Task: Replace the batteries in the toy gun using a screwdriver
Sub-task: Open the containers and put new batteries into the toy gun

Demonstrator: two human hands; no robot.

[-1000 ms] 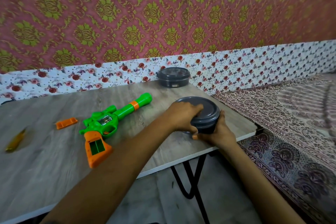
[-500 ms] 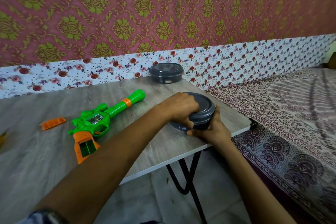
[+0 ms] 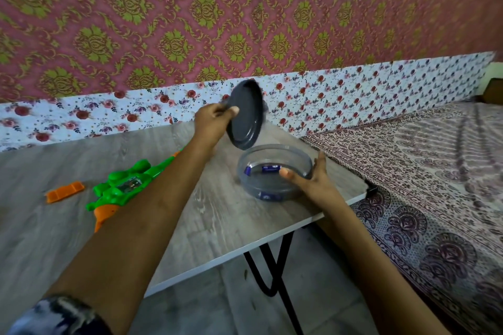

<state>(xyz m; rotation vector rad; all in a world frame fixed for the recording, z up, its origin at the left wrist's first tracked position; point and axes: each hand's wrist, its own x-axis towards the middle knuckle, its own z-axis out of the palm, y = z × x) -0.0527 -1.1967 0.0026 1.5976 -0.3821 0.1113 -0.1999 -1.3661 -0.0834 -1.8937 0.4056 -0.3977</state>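
Holds the gray lid [image 3: 246, 114] up and tilted with the left hand [image 3: 211, 119], thumb and fingers pinching its edge. Grips the open tub [image 3: 272, 190] with the right hand [image 3: 313, 178], fingers curled round its side. Blue batteries [image 3: 269, 168] inside. Toy gun [image 3: 122, 185] flat on the table [image 3: 217, 212], left of the tub.

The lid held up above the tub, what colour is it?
Plain dark grey; the lid shows best in the head view.

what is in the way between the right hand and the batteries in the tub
Nothing visible. The lid is off, held tilted above the tub by the left hand. The tub is open on top, the batteries lie on its floor, and the right hand grips its rim on the right.
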